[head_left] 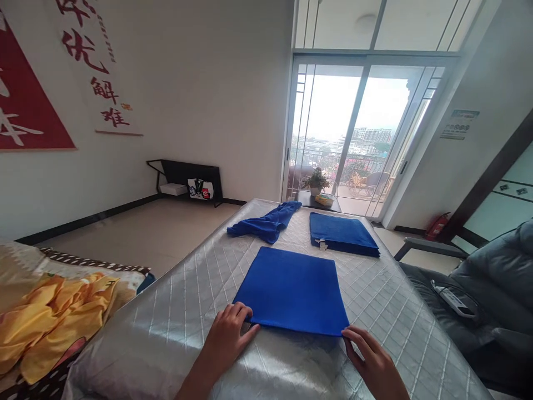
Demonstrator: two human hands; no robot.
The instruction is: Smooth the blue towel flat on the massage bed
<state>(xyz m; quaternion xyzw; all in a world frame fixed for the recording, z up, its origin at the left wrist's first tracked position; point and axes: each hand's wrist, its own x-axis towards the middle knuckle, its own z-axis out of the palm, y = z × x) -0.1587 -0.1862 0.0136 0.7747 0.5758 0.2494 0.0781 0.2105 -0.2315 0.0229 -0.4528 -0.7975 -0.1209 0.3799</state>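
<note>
A folded blue cloth (293,291) lies flat on the silver quilted cover in front of me. My left hand (231,330) is at its near left corner, fingers curled over the edge with the thumb along the near side. At the near right corner, my right hand (368,353) pinches the cloth between thumb and fingertips. Beyond it to the right sits a neat stack of folded blue cloths (343,230) with white tags at one corner. A crumpled blue cloth (268,222) lies farther off to the left.
The silver cover (183,328) spreads over a large bed-like surface. On the left is yellow fabric (58,314) over patterned bedding. A dark armchair (491,289) stands on the right, holding a power strip (453,300). A potted plant (316,180) stands before the glass door.
</note>
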